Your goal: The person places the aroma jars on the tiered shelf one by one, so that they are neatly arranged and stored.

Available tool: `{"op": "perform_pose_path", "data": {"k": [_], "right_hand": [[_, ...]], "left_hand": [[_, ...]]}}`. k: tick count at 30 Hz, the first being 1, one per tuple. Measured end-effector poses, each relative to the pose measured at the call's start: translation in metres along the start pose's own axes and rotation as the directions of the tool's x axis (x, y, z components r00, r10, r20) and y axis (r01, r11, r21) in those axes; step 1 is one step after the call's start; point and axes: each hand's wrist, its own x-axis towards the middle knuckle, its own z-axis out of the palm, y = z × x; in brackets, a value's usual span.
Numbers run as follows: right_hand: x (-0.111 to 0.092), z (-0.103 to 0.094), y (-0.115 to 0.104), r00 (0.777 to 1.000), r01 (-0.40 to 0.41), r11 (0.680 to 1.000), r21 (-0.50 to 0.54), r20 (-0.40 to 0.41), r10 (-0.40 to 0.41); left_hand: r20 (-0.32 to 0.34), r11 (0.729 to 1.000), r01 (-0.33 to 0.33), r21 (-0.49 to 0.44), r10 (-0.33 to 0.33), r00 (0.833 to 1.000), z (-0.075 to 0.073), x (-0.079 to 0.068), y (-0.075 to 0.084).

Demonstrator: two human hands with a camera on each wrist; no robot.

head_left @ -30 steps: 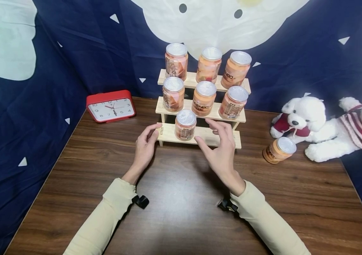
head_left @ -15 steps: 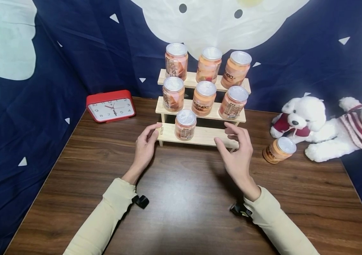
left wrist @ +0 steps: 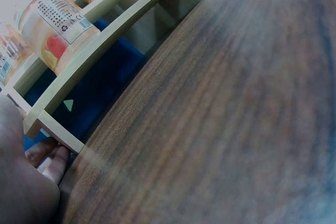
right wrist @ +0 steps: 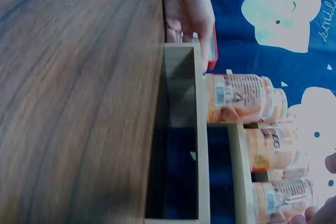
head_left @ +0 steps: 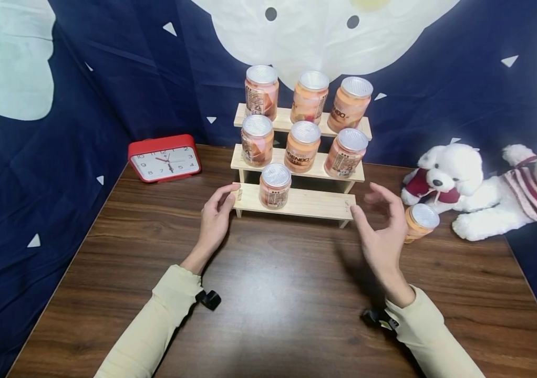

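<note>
My left hand (head_left: 214, 220) holds the left end of the low front step of a wooden tiered display rack (head_left: 311, 202). In the left wrist view, its curled fingers (left wrist: 52, 161) are beside the step's leg. One printed jar with a silver lid (head_left: 275, 186) stands upright on that front step, left of its middle. My right hand (head_left: 384, 231) is just past the step's right end, thumb and fingers spread with nothing between them. Behind its fingers, a loose jar (head_left: 422, 220) on the table is partly hidden.
More jars stand on the middle step (head_left: 325, 165) and top step (head_left: 284, 118) behind. A red alarm clock (head_left: 164, 157) sits left of the rack. Two white plush toys, a seated bear (head_left: 448, 170) and a striped one (head_left: 533, 184), lie to the right on the wooden table (head_left: 268, 315).
My right hand has moved rightward from beside the front jar, along the front step, to beyond its right end by the loose jar. My left hand and the jars have stayed put.
</note>
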Motion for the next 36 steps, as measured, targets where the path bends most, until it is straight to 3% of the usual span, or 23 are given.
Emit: {"op": "perform_pose_path", "data": {"k": [5,8,12,18,21,29,36], "right_hand": [[0.003,-0.013,-0.001,1.000,-0.005,1.000,0.026,-0.025,0.006],[0.006,-0.021,-0.001,0.999,0.002,1.000,0.008,-0.043,-0.002],[0.008,-0.033,0.002,0.997,-0.015,1.000,-0.014,-0.076,0.014],[0.010,-0.051,0.014,0.990,-0.035,0.999,-0.019,-0.139,0.032],[0.010,-0.060,0.020,0.986,-0.039,0.998,-0.051,-0.167,0.030],[0.010,-0.081,0.027,0.979,-0.070,0.991,-0.115,-0.198,0.046],[0.012,-0.095,0.029,0.973,-0.108,0.967,-0.228,-0.223,0.057]], "left_hand": [[-0.007,1.000,0.029,0.007,-0.029,1.000,-0.002,0.004,-0.015],[-0.010,1.000,0.008,0.005,-0.008,1.000,-0.001,0.002,-0.006],[-0.010,1.000,0.007,0.016,-0.006,1.000,0.002,-0.006,0.020],[-0.009,1.000,0.023,0.019,-0.023,1.000,0.006,-0.008,0.030],[-0.007,1.000,0.024,0.020,-0.024,1.000,0.005,-0.007,0.024],[0.018,1.000,0.018,0.008,-0.018,1.000,-0.005,0.006,-0.020],[0.006,0.999,0.033,-0.022,-0.033,0.999,-0.002,0.006,-0.016]]}}
